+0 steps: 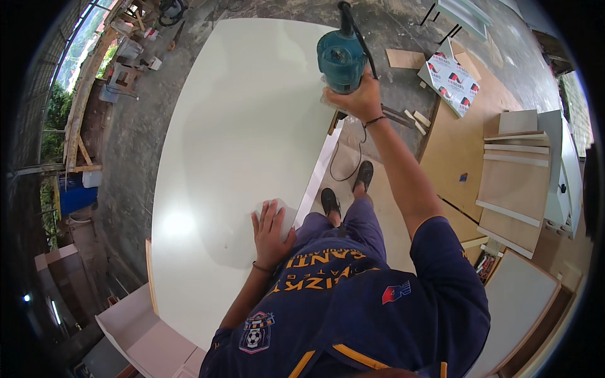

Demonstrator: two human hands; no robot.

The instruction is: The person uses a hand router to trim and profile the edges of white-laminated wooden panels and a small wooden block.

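Right hand (360,97) clamped round the teal trimmer (341,58) at the far right edge of the white panel (239,145); cord trails off its top. Left hand (271,233) flat, fingers spread, pressing the panel's near edge. Trimmer likely compact but top-heavy: grip the body low. Panel stiff, smooth, probably slippery.

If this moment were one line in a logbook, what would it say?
right hand: grips teal trimmer at panel edge | left hand: flat on white panel | stance: standing
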